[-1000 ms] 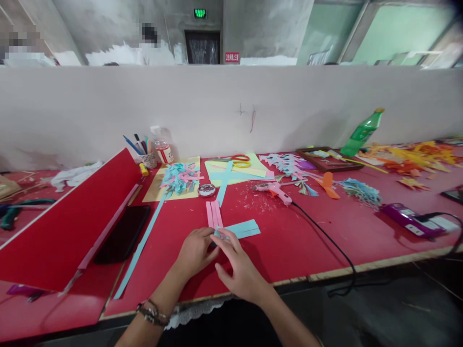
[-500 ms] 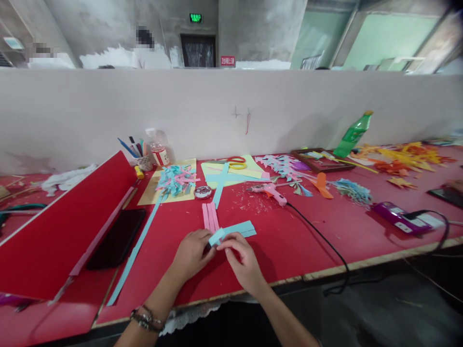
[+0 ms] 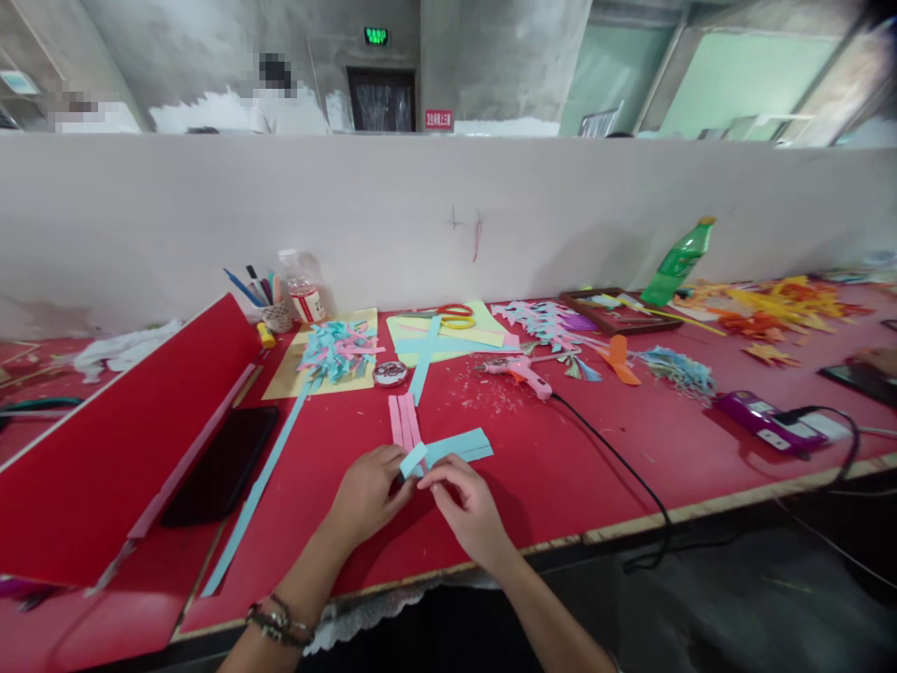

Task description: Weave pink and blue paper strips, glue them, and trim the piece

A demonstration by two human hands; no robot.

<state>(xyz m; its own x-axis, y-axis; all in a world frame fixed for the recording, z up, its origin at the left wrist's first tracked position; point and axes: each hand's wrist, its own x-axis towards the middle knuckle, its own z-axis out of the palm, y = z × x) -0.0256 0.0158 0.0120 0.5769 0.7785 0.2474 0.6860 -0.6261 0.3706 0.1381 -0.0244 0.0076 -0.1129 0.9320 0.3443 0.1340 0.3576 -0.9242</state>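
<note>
Pink paper strips (image 3: pixel 405 421) and light-blue paper strips (image 3: pixel 462 446) cross between my hands, low over the red table. A short blue end (image 3: pixel 413 459) is folded up at the crossing. My left hand (image 3: pixel 370 491) is closed on the left side of the blue paper, its fingertips partly hidden. From the right, my right hand (image 3: pixel 466 503) pinches the crossing between thumb and finger. Just beyond the pink strips lies a long blue paper strip (image 3: pixel 426 360), touching a pale yellow sheet.
A pink glue gun (image 3: pixel 522 374) lies right of centre, its black cord (image 3: pixel 617 453) trailing over the table edge. Scissors (image 3: pixel 455 318), a small round tin (image 3: pixel 390 374) and curled paper pieces (image 3: pixel 336 350) sit behind. A red board (image 3: pixel 140 439) and phone (image 3: pixel 220 465) flank the left.
The folded blue end stands up at a steeper angle between my fingers. Both hands keep nearly the same place, and the whole view has shifted slightly.
</note>
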